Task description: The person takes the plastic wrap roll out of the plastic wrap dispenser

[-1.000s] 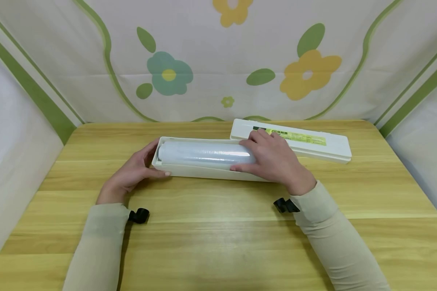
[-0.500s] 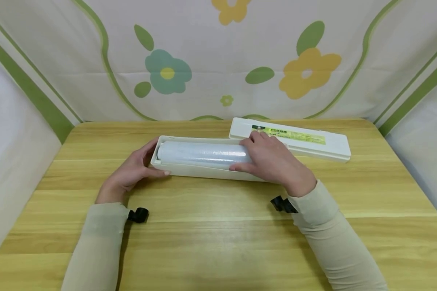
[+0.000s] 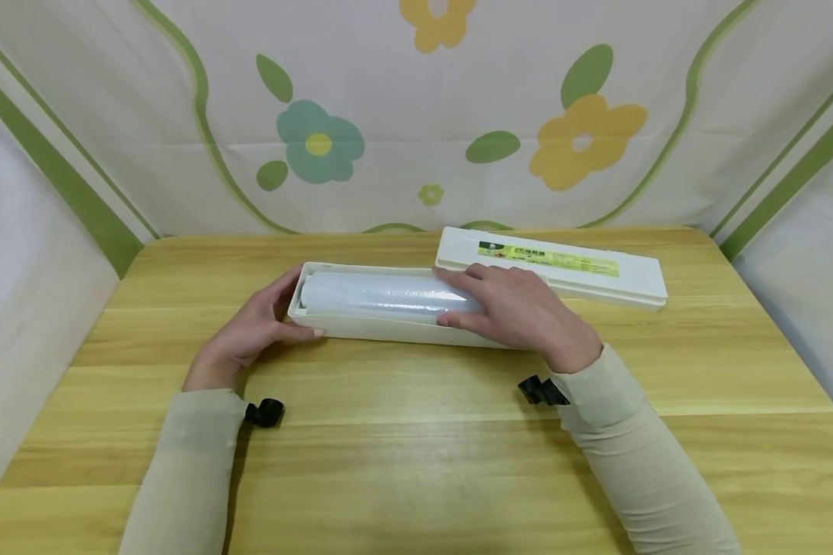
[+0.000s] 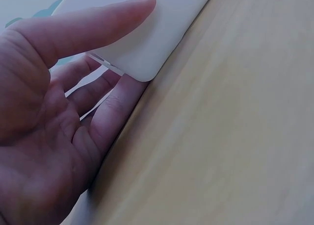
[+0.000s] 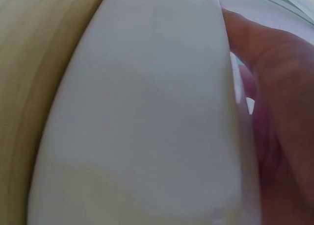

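A long white box lies on the table with its top off, and a roll of cling film sits inside it. My left hand grips the box's left end, thumb on the front wall and fingers round the end and back. In the left wrist view the thumb presses on the white box and the fingers curl behind its corner. My right hand spans the right part of the roll, thumb at the front rim and index finger along the far side. The box's right end is hidden under this hand.
Behind the box, to the right, lies a white lid with a green and yellow label. The wooden table stretches out in front. A flowered cloth hangs along the table's back edge.
My right hand's fingers have shifted: the index finger now stretches left along the roll, and the fingertips no longer cover the lid's label. The left hand and the box have hardly moved.
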A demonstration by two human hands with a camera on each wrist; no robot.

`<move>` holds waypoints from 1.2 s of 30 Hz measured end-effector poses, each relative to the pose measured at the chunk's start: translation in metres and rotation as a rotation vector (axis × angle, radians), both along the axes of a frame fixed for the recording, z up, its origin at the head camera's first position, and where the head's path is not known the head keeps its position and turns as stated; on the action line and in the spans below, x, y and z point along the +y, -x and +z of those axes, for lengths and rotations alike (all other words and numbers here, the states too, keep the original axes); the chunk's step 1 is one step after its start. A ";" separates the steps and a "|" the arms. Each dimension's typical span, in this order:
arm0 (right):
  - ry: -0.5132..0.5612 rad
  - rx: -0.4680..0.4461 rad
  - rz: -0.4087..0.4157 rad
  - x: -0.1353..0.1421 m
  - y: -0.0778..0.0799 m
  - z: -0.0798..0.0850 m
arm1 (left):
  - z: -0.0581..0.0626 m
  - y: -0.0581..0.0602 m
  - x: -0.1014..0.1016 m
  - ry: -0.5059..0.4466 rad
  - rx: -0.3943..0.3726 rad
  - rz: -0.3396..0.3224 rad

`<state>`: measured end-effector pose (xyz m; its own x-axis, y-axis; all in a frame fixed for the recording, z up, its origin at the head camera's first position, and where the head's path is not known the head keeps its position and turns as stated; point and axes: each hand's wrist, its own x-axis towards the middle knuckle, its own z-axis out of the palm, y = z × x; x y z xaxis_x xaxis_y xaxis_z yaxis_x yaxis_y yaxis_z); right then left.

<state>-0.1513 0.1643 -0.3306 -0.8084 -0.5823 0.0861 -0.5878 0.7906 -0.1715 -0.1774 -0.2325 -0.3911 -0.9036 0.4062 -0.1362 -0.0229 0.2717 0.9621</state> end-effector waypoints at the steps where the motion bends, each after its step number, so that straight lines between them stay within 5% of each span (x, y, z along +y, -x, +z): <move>1: 0.000 0.022 0.008 0.000 0.000 -0.001 | 0.000 0.000 0.000 0.000 -0.002 0.001; 13: 0.149 0.100 0.025 0.006 0.003 -0.003 | -0.002 0.001 0.000 -0.024 0.007 -0.005; 25: 0.306 0.453 0.114 0.014 -0.004 0.009 | -0.004 0.000 -0.001 0.005 -0.019 0.022; 36: 0.290 0.458 0.140 0.024 -0.016 0.012 | -0.004 0.000 0.000 0.006 0.002 0.020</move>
